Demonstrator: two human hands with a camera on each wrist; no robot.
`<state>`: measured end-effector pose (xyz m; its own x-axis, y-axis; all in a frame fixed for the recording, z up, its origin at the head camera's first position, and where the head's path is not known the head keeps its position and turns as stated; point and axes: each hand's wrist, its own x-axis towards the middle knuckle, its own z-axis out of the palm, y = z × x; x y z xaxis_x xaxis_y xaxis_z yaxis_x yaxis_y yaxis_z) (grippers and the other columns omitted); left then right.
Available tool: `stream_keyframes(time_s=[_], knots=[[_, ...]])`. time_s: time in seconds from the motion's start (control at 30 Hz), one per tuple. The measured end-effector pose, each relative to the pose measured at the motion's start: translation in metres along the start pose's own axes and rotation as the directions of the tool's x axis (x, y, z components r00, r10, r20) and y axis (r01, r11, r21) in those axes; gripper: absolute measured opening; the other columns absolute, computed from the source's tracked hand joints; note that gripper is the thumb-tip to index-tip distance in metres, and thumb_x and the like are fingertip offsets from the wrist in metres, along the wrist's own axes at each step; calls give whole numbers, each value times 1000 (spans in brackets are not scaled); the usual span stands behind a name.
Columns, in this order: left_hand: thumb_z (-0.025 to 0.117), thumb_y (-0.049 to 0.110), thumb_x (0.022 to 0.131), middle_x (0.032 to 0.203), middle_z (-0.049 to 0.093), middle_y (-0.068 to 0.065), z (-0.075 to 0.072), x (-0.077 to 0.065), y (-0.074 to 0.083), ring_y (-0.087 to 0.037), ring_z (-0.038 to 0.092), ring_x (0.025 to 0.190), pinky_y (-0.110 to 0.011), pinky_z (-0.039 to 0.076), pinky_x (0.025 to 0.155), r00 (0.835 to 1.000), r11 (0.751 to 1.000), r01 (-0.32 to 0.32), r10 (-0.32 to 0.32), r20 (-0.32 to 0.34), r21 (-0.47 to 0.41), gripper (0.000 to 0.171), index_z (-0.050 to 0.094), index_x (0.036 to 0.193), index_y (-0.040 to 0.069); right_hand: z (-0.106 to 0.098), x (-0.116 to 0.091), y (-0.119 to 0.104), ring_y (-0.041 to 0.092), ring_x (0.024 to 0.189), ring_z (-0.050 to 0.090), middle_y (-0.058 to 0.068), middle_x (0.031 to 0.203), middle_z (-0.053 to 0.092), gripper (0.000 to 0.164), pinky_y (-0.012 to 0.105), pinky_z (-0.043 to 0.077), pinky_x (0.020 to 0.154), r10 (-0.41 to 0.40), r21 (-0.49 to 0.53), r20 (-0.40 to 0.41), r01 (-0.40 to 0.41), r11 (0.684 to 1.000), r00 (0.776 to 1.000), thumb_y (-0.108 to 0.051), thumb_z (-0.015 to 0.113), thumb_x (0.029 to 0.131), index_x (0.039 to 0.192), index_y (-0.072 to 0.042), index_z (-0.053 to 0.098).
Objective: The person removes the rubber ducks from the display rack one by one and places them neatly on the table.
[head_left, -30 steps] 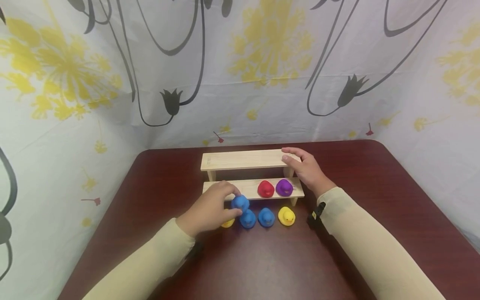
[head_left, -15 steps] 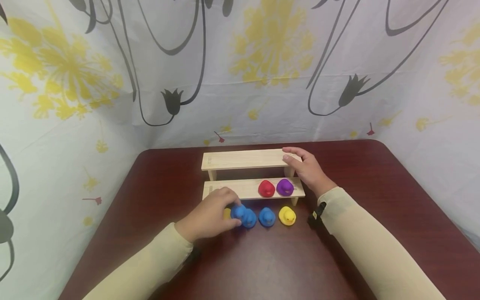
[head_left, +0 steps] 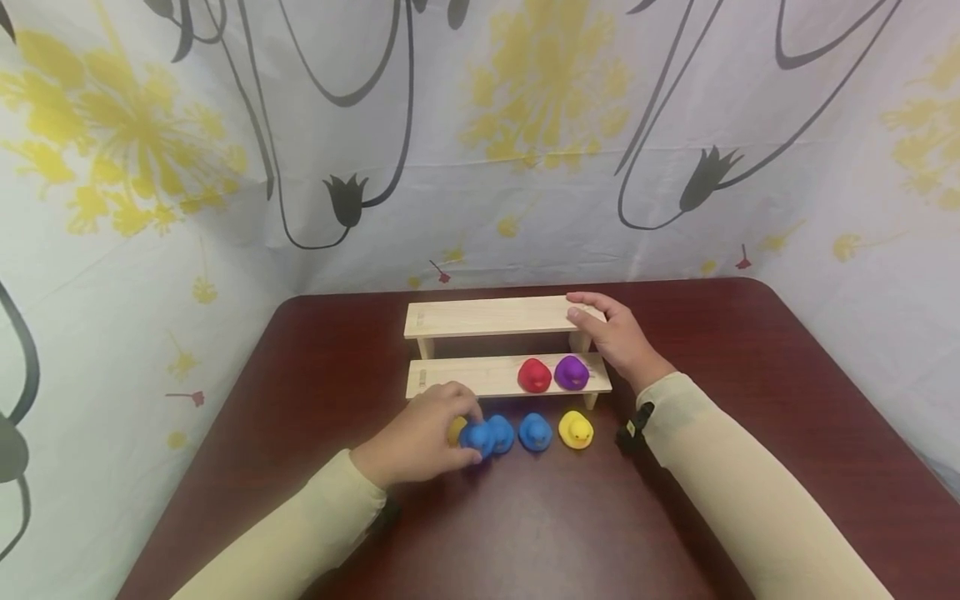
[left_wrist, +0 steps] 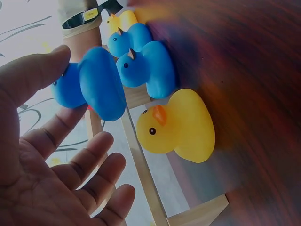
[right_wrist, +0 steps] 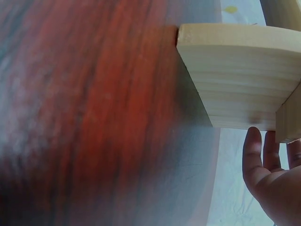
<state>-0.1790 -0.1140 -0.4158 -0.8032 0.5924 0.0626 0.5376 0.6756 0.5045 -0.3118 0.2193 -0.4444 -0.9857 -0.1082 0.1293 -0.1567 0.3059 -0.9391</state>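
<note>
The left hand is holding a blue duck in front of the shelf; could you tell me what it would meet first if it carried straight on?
Probably the neighbouring blue duck: the left hand points right along the row, its held blue duck already about touching it.

A small blue rubber duck (head_left: 476, 437) with a dark beak sits at the near left of the row on the bench, just left of a second blue duck (head_left: 500, 432) and touching it, a yellow duck (head_left: 456, 428) behind it.
</note>
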Motion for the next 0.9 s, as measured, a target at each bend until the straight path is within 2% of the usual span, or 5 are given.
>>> stream_keyframes(time_s=[0.2,0.33,0.6,0.7,0.9], knots=[[88,33,84,127,62,-1,1,-2,-1,-21,57,120,-44,52,102,999,1000,-8,7,46,25,27,71,102,22,-1,-1,-1,35,145,46,12,158,50,52,57,32,124,3,-9,-2,-3,1000,1000,-41,68,103,145,-12,62],[88,34,83,129,63,-2,4,-1,-2,-23,57,122,-45,50,104,998,999,-18,15,60,51,27,73,103,22,-1,-1,-1,35,146,46,11,158,51,52,57,32,124,5,-10,-4,-5,1000,1000,-41,68,103,145,-13,62],[88,36,83,140,62,-7,10,-2,-3,-29,55,132,-53,43,113,994,996,12,-21,108,84,30,76,107,23,-1,-2,-3,36,148,43,11,160,48,54,60,30,125,18,-11,10,-18,1000,1000,-43,68,103,147,-13,60],[89,36,83,139,62,-8,11,-2,-3,-29,56,131,-54,43,113,993,996,16,-26,111,91,31,76,107,23,-1,-1,-3,35,148,43,11,160,48,54,59,30,125,16,-15,10,-16,1000,1000,-43,68,103,147,-12,60],[90,35,82,135,63,-9,15,-2,-5,-30,56,129,-55,45,110,994,989,-29,13,112,142,31,76,107,22,-1,1,-2,33,146,44,11,158,51,52,57,30,125,2,-21,-1,-2,1000,1000,-41,68,103,145,-12,62]])
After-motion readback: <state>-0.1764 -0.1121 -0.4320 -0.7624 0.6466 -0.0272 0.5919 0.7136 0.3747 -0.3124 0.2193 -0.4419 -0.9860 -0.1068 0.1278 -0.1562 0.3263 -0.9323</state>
